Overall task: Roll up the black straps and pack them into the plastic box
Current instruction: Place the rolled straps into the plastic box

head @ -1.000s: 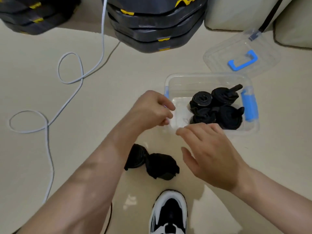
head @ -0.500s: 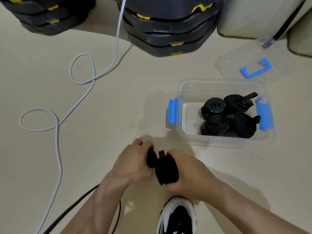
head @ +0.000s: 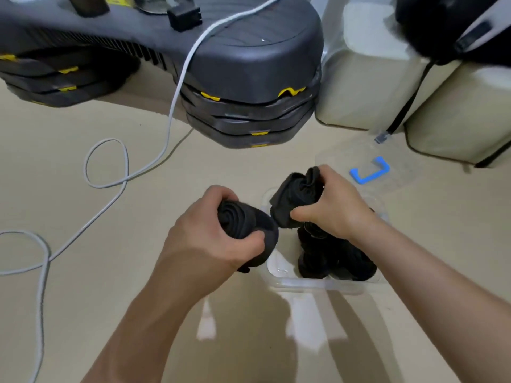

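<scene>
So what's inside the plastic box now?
Several rolled black straps lie in the plastic box, with a bare patch at its left. The right hand and the roll it holds cover the far part, so the count is unclear.

Glossy beige floor [head: 83, 299] caught pale reflections, white cable [head: 106, 161] looped across it, stacked dark grey platforms [head: 249, 117] with yellow marks stood behind, cream cushions [head: 359, 87] sat at right

Beige floor [head: 83, 299]: plastic box [head: 318, 284] at five o'clock, lid [head: 406, 178] at three. Grey cable [head: 106, 186] loops at nine, black platforms [head: 249, 120] stacked at twelve.
</scene>
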{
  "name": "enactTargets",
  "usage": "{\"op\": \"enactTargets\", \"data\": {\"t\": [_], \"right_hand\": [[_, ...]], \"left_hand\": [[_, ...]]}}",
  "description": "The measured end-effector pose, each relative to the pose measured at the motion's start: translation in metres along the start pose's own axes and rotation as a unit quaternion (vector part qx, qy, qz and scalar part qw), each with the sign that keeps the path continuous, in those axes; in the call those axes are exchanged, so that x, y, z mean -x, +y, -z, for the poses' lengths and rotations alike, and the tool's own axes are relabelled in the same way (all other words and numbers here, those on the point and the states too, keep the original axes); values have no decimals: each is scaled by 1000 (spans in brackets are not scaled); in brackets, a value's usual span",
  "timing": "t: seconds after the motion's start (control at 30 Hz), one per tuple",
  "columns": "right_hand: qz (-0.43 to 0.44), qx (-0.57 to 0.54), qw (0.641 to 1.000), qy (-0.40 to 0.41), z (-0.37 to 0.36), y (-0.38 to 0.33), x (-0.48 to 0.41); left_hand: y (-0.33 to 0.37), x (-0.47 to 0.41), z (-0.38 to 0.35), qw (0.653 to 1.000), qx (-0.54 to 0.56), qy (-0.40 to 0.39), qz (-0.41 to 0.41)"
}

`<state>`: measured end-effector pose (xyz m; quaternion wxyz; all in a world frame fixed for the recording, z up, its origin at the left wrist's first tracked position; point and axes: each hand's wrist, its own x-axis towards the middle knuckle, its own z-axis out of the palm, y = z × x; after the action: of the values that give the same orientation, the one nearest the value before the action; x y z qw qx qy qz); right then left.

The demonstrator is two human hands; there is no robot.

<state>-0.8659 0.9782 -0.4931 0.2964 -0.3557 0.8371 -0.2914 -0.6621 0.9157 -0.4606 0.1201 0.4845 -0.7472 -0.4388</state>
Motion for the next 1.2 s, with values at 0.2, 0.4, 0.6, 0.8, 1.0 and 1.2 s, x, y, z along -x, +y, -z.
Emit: {"op": "enactTargets", "data": {"t": [0.2,0.4,0.6,0.8,1.0,1.2], "right_hand": [[27,203,979,-16,-41,29,-18],[58,340,939,-13,-54,53,-17],[51,336,936,-90,-24,61,-5],[79,344,924,-149,-14,71,15],[89,360,926,-74,-21,82,23],[104,361,924,-68,-18,85,23]], "left_hand": [[4,-7,-25,992,-64,-86,-70],[7,-15,-51,965,-182,-109,-153],[9,-22,-61,954,-200,-108,-194],[4,-24,-76,943,-223,-148,-199],[-1,-36,-102,923,-258,-193,-213],[2,-45,-96,924,-269,-187,-199]]}}
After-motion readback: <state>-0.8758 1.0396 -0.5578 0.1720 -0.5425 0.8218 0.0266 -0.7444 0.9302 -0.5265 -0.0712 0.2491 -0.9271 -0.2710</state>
